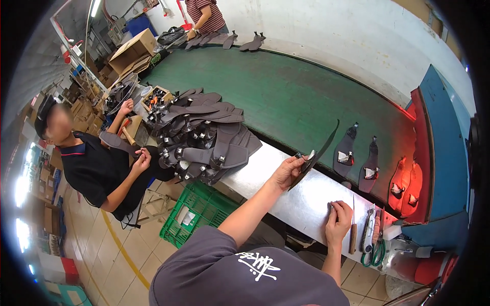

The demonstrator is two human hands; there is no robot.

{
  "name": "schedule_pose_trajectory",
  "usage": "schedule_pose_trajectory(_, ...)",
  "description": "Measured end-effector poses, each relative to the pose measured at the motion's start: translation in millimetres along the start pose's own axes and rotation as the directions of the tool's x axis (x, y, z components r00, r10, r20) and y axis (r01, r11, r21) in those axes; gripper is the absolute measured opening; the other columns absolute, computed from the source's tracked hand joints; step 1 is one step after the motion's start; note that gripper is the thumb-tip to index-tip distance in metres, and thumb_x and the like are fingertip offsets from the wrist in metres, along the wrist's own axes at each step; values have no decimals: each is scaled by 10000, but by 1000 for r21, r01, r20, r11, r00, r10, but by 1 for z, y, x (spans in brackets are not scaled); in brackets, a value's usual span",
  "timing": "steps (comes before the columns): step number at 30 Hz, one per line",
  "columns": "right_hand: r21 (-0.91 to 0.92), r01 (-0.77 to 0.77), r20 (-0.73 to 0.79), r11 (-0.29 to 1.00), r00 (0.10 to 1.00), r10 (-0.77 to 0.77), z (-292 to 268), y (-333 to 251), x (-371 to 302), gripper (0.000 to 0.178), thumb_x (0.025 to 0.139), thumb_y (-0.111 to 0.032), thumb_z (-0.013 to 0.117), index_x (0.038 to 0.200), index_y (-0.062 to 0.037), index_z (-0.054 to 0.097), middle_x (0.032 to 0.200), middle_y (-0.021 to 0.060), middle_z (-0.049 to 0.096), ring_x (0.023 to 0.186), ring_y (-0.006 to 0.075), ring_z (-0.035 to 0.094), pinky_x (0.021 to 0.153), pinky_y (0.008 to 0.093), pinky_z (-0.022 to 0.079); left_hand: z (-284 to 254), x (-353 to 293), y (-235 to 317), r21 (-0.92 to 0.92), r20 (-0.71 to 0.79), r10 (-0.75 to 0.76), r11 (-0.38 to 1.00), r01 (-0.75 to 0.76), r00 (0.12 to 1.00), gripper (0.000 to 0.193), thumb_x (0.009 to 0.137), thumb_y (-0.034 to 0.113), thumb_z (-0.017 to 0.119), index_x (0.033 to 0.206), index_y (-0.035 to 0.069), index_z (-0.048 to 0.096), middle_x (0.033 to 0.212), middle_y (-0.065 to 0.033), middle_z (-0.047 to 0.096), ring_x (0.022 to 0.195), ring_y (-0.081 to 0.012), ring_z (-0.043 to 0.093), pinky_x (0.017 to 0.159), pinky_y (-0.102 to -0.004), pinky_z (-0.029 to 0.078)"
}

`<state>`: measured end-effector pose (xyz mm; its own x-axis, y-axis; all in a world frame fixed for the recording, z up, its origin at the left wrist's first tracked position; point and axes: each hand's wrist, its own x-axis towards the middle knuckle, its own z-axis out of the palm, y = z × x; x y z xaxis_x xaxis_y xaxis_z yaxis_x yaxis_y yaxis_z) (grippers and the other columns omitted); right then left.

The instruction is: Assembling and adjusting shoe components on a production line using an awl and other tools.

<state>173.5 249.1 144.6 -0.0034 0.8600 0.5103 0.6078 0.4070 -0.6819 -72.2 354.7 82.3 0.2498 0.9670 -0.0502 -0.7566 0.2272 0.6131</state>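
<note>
My left hand (pixel 290 172) is closed on a dark grey sandal (pixel 326 142), held tilted on edge above the metal table (pixel 286 209). A bit of white stuffing shows at the strap by my fingers. Over the table's right part, my right hand (pixel 338 220) has its fingers loosely bent and apart, with nothing visible in it. Beside it lies an awl-like tool with a wooden handle (pixel 353 238). Two sandals (pixel 344 149) with white stuffing lie on the green conveyor belt (pixel 275 86); another pair (pixel 407 186) is lit red at the heater's opening.
A large heap of sandals (pixel 204 132) covers the table's left end. A co-worker (pixel 87 163) sits there holding a sandal and a hammer. Below stands a green crate (pixel 196 209). Cutters and scissors (pixel 376 252) lie at right, near a blue machine (pixel 444 143). Another person (pixel 204 15) stands behind.
</note>
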Motion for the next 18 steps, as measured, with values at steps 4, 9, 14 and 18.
schedule_pose_trajectory(4, 12, -1, -6, 1000, 1000, 1, 0, 1, -1, 130, 805, 39, 596, 904, 0, 671, 955, 118, 621, 930, 284, 569, 824, 353, 450, 4, -3, 2, 8, 44, -34, 999, 34, 998, 365, 898, 270, 647, 1158, 19, 596, 1003, -63, 670, 724, -135, 611, 622, -234, 507)
schedule_pose_trajectory(9, 5, 2, 0, 1000, 1000, -2, -1, 0, -1, 128, 798, 40, 599, 899, 2, 669, 953, 118, 620, 930, 285, 568, 826, 352, 451, 27, -8, 5, -31, -67, 18, 999, -20, 998, 258, 881, 215, 671, 1079, 66, 601, 917, -38, 665, 735, -131, 622, 635, -245, 525)
schedule_pose_trajectory(14, -1, 15, 5, 1000, 1000, -15, 0, 4, -2, 132, 793, 41, 603, 899, -2, 670, 952, 116, 620, 938, 287, 565, 830, 355, 450, 33, -10, 8, -83, -51, 42, 996, -46, 998, 207, 874, 165, 679, 1049, 98, 592, 951, -21, 659, 797, -120, 641, 654, -246, 539)
schedule_pose_trajectory(18, -1, 17, 11, 1000, 1000, -17, -1, 3, -1, 142, 786, 45, 604, 899, -7, 673, 949, 114, 620, 943, 290, 563, 835, 362, 447, 27, -7, 3, -84, -96, 39, 995, -47, 995, 198, 888, 165, 668, 1056, 83, 602, 922, -16, 662, 812, -107, 640, 653, -231, 531)
